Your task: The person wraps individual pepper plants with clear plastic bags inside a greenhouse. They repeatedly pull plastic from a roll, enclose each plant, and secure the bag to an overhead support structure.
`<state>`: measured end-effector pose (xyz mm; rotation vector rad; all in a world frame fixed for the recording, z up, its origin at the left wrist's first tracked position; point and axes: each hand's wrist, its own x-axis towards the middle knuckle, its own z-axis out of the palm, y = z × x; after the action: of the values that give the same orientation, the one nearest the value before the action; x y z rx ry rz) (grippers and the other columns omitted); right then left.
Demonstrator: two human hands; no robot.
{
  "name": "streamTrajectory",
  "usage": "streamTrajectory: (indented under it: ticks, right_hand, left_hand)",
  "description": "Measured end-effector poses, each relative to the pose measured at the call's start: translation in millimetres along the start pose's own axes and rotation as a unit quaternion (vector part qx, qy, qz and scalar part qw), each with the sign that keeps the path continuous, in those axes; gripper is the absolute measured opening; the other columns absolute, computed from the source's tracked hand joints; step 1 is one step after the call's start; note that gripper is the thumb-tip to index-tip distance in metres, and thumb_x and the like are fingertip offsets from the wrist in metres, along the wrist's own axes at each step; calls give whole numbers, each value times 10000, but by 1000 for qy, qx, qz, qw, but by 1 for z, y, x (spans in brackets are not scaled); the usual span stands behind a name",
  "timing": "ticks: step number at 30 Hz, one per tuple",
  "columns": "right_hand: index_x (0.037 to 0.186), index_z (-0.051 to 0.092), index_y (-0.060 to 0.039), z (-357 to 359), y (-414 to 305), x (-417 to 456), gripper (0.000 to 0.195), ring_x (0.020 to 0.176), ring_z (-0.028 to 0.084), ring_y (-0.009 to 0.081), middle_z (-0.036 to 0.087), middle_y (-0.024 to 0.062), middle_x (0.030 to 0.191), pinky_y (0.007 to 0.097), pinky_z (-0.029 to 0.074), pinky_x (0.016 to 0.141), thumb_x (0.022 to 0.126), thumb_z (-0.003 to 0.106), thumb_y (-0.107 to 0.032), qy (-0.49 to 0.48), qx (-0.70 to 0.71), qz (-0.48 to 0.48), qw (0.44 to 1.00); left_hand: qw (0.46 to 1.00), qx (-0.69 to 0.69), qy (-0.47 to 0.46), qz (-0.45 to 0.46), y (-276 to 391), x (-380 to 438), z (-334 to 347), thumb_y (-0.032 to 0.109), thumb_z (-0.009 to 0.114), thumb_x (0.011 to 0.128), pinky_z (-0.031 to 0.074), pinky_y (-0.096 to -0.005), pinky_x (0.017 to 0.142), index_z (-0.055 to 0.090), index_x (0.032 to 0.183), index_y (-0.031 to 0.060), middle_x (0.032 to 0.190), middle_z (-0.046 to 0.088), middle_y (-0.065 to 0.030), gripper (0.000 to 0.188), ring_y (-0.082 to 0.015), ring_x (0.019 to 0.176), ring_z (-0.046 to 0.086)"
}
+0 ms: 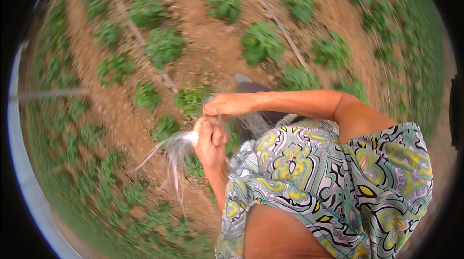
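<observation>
My left hand (211, 141) is closed around a bundle of thin, pale plastic-like strands (181, 143). Loose ends of the bundle fan out and hang down on the left. Just above, my right hand (232, 104) meets the left one, thumb and fingers together, with a pale wisp of strand at its fingertips. Its fingers are partly hidden and blurred. More fine strands (255, 123) trail under my right wrist, in front of my dark trousers (253, 88). Both hands are held before my patterned top (301, 164), above a row of leafy green plants.
Leafy crop plants (261, 43) stand in rows on brown soil (203, 41). Thin pipe-like lines (279, 23) run along the rows. A grey post or bar (54, 94) shows at left, near a pale blue-white band (27, 172) at the rim. Part of a grey shoe (243, 78) is visible.
</observation>
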<state>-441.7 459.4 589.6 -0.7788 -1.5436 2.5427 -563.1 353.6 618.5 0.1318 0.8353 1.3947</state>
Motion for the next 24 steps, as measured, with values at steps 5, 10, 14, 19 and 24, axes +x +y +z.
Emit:
streamTrajectory:
  ticks: [5,10,14,19,24]
  right_hand:
    - [857,605,6,28,49,-18,305,791,560,171,569,85,791,322,444,705,849,541,-292,208,-74,-81,972]
    - [827,599,8,-51,77,-88,197,754,572,135,576,60,767,292,460,678,822,582,-188,322,85,-160,929]
    - [827,592,12,-53,95,-113,179,736,575,119,588,60,769,262,477,658,840,573,-165,350,226,-85,905]
    - [792,596,-14,-66,109,-117,218,710,568,112,608,45,758,281,480,623,808,610,-231,461,-2,-198,865]
    - [869,617,-23,-54,109,-111,157,780,556,94,599,35,848,236,467,703,845,582,-173,471,297,-168,814]
  left_hand:
    - [950,215,6,-226,-30,12,-17,70,487,877,261,-222,418,486,855,53,564,378,13,28,-70,455,337]
    - [929,299,68,-206,-119,61,57,52,520,854,255,-214,401,508,864,68,565,391,22,22,-56,452,352]
    - [916,305,22,-259,-150,59,43,67,523,870,252,-213,396,515,900,66,563,387,31,31,-54,448,348]
    - [874,396,0,-283,-162,76,58,139,548,855,263,-211,384,495,900,94,548,390,24,84,-61,428,355]
    - [906,303,-87,-284,-150,86,46,113,559,865,257,-204,407,512,885,61,569,396,31,73,-53,465,359]
